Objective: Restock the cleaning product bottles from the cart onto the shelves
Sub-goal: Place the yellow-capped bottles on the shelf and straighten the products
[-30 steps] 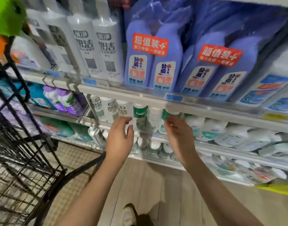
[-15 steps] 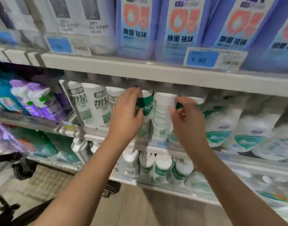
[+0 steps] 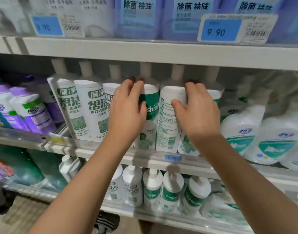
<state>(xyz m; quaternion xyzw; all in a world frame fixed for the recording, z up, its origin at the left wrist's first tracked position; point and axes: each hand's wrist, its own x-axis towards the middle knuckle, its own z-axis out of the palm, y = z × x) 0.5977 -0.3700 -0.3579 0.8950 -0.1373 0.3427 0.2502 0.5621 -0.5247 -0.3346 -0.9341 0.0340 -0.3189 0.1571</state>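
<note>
My left hand (image 3: 126, 112) wraps a white bottle with a green "Fashion" label (image 3: 152, 98) standing on the middle shelf (image 3: 145, 157); fingers reach over its shoulder and the thumb lies on the label. My right hand (image 3: 197, 114) grips the neighbouring white bottle (image 3: 168, 125), which shows its back label with a barcode, thumb on its front and fingers behind its top. Both bottles stand upright and touch each other. A third green-labelled bottle (image 3: 214, 96) is mostly hidden behind my right hand. The cart is out of view.
White toilet-cleaner bottles (image 3: 92, 112) stand left of my hands, purple bottles (image 3: 33, 114) further left. Pump bottles (image 3: 241, 132) fill the right. The upper shelf's edge (image 3: 145, 51) hangs just above the bottle necks. More white bottles (image 3: 170, 191) stand on the lower shelf.
The view has dropped and closed in on the middle shelf, and the cart has left the view. Both hands have reached onto the green-labelled bottles and closed around them.
</note>
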